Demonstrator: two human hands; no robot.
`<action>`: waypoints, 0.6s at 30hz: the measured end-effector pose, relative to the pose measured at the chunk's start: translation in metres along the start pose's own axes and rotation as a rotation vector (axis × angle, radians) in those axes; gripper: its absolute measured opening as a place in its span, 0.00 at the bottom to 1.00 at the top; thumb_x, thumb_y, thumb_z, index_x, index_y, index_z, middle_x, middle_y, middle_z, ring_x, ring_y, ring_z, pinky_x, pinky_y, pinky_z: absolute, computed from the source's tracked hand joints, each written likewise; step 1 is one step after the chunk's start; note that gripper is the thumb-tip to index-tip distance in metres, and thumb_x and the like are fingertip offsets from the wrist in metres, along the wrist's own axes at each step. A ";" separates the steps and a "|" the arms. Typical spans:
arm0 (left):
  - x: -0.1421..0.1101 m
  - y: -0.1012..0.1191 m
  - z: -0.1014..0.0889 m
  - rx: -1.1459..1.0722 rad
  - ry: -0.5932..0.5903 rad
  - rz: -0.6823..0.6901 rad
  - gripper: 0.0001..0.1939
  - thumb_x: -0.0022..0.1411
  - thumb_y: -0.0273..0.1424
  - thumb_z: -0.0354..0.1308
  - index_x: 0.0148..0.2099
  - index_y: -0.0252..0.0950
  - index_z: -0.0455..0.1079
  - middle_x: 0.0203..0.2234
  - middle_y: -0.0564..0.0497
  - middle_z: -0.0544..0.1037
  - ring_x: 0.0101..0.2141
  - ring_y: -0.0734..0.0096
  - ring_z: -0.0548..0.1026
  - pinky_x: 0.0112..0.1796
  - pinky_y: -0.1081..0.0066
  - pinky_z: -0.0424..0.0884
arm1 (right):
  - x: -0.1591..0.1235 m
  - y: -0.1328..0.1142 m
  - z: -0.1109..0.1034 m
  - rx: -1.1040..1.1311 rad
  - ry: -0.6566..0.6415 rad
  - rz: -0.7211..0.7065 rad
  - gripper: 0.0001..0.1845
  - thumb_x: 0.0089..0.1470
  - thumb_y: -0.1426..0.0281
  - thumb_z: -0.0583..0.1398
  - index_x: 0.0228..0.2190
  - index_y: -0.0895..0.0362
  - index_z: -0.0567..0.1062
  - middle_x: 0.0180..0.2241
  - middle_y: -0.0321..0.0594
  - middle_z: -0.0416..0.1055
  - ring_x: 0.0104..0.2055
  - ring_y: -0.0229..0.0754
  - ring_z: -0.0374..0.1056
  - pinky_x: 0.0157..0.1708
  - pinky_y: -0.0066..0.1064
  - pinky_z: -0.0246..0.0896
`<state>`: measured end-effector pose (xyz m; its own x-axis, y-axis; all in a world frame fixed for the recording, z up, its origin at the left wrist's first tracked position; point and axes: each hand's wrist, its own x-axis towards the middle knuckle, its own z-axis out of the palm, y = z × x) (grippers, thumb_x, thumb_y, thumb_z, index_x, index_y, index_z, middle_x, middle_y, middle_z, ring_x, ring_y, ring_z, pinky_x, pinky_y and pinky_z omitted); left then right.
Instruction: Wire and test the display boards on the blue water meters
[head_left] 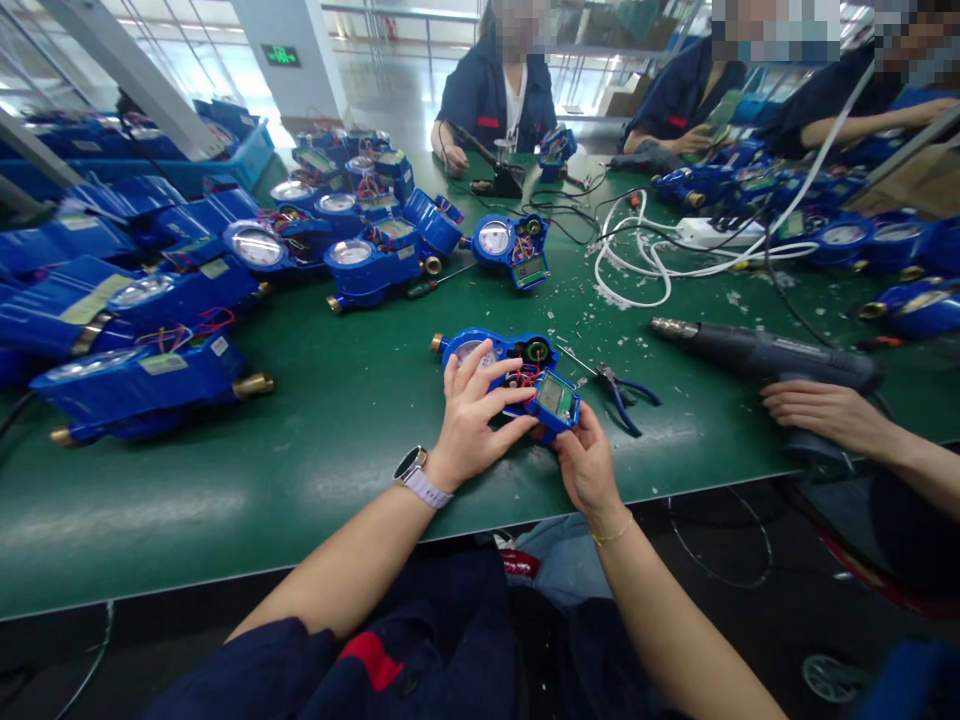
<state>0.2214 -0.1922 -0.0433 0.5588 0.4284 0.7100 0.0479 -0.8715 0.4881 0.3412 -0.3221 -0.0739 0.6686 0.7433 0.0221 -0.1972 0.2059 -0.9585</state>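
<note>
Across the green workbench (337, 510), blue meters (142, 395) crowded together on my left. On my right a heat gun (750, 348) lay under a neighbour's hand (832, 415), its nozzle turned toward my side. Right before me one meter (510, 343) lay flat near the bench's front edge. My left hand (472, 415) rested over it, fingers spread across the dial and the open housing. Just beside it lay cutters (619, 395), tips toward the meter. With my right hand (589, 460) I pinched the lower corner of its display module (556, 398) between thumb and fingers, and next to that ran thin red wires (529, 375).

Those wires worried me most: a twist or hard push on the module could trap them or tear a joint. Pale scraps (733, 297) could get into the open housing if the meter slid among them, and the gun, if hot and knocked my way, could scorch a casing.

As for writing, the green sign (280, 55) on the pillar showed a pictogram, with no words I could make out; the meters' labels (165, 364) and the display's characters were too blurred to read. I found no brand.
</note>
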 end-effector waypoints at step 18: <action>-0.001 0.000 0.000 -0.014 -0.018 -0.027 0.11 0.64 0.36 0.59 0.48 0.47 0.76 0.53 0.50 0.75 0.64 0.55 0.59 0.63 0.44 0.45 | 0.000 0.000 -0.001 -0.059 0.012 0.017 0.30 0.42 0.53 0.70 0.44 0.54 0.73 0.43 0.42 0.75 0.37 0.44 0.71 0.39 0.37 0.68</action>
<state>0.2206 -0.1925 -0.0442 0.5727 0.4467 0.6873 0.0510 -0.8562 0.5140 0.3415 -0.3230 -0.0740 0.6744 0.7384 0.0030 -0.1659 0.1556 -0.9738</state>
